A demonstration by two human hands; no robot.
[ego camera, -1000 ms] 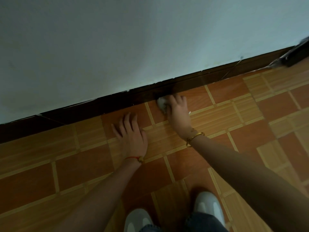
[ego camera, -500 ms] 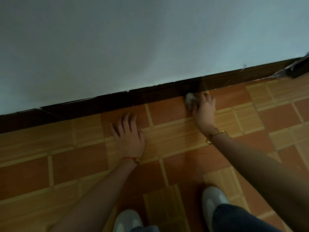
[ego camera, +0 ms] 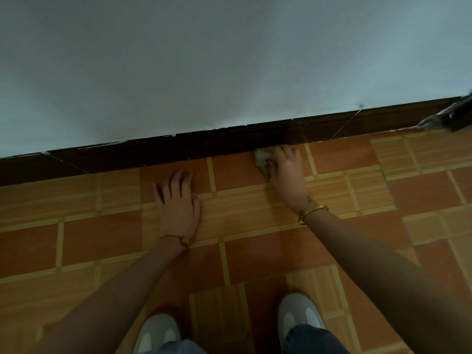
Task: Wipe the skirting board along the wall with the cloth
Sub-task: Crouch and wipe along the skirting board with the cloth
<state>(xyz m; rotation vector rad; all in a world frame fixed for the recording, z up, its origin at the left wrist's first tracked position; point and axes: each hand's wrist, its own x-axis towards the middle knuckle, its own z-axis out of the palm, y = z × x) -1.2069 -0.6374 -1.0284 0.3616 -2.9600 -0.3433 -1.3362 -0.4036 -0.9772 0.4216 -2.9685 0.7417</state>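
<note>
Low at the wall's foot, the right hand (ego camera: 287, 169) was closed around a crumpled grey cloth (ego camera: 262, 160), pressing it where the dark skirting board (ego camera: 178, 146) met the tiled floor (ego camera: 102, 236), at about one o'clock from the left hand (ego camera: 177, 203). That left hand lay flat, fingers spread, holding nothing, propping the person's weight. The cloth looked to ride low, so it could polish tile while missing the board's upper edge; a slip of the bracing palm would jolt the stroke.

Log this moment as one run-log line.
right hand: holding cloth against skirting board | left hand: flat on floor, empty | step: wiping
</note>
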